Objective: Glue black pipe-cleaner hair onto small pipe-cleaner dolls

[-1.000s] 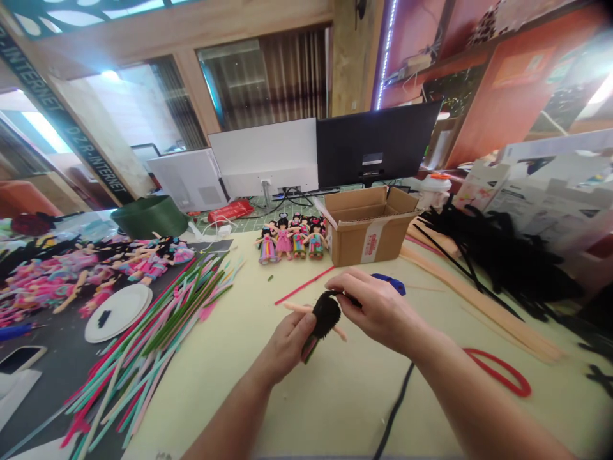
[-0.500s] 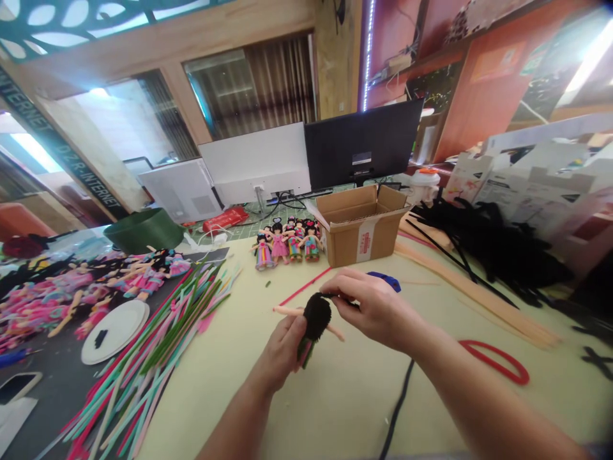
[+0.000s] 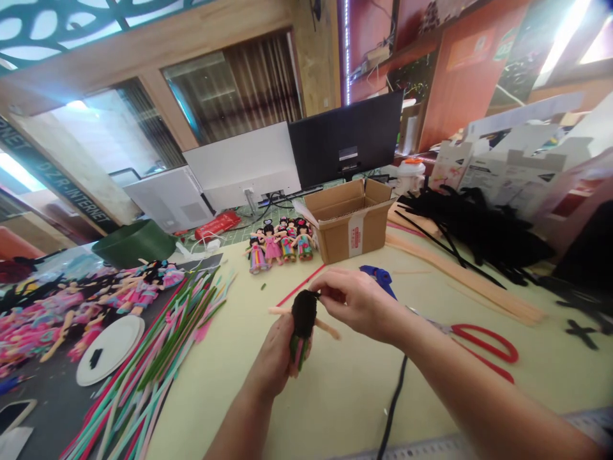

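My left hand [image 3: 275, 354] is closed around a small doll [image 3: 304, 314] with black fuzzy hair, thin peach arms stuck out to both sides and a green and pink lower part. The back of its head faces me. At the top of the head, my right hand [image 3: 352, 299] pinches a short black fuzzy strand [image 3: 315, 294] between thumb and fingertips. The strand seems joined to the hair; its far end is hidden by the fingers. Just beyond my right hand lies a blue glue gun [image 3: 379, 277], partly covered. Red-handled scissors [image 3: 486, 338] rest beside my right forearm.
Finished dolls [image 3: 280, 246] lie before an open cardboard box [image 3: 357, 223]. Coloured pipe cleaners [image 3: 158, 358] spread at left beside a white plate [image 3: 117, 345] and piled doll parts. Black pipe cleaners [image 3: 483, 223] heap at right. A black cord [image 3: 396, 402] and ruler [image 3: 421, 449] are near the front.
The view has shifted, so the scissors and ruler show more. The doll is turned more upright, and my right hand has lowered closer to its head, still pinching the black strand.
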`<state>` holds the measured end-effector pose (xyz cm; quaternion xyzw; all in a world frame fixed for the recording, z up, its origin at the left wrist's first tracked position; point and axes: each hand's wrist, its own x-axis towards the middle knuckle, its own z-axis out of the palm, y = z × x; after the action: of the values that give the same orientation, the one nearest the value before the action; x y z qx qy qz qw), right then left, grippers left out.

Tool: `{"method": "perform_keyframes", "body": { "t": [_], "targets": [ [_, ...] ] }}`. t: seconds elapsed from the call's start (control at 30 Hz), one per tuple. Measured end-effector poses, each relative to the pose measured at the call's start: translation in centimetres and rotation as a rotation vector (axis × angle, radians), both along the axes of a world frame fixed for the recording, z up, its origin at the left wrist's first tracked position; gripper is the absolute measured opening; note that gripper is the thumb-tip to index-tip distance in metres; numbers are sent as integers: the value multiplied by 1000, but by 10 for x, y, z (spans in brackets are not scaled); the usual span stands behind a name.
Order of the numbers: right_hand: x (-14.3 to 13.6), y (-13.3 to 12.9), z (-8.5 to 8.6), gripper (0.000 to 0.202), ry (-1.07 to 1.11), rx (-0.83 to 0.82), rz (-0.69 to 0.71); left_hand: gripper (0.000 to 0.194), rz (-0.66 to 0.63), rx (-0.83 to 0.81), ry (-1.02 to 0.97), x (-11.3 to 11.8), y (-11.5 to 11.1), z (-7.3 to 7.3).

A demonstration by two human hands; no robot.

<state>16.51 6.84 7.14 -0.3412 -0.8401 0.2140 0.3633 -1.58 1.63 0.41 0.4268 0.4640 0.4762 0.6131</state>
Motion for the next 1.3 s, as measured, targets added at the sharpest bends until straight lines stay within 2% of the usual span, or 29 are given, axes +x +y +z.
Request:
{"method": "perform_keyframes", "body": {
  "t": [0.37, 0.8, 1.07, 1.3],
  "targets": [
    [-3, -2, -3, 27, 39, -94, -33, 50, -9, -15, -140, -2, 2, -5],
    [-8, -7, 1, 27, 24, -156, -86, 50, 33, -89, -211, 2, 2, -1],
    [-11, -10, 4, 26, 48, -299, -79, 52, 61, -153, -258, 4, 3, -1],
    [-16, -10, 2, 27, 48, -361, -110, 50, 73, -153, -250, 6, 3, -2]
  ]
}}
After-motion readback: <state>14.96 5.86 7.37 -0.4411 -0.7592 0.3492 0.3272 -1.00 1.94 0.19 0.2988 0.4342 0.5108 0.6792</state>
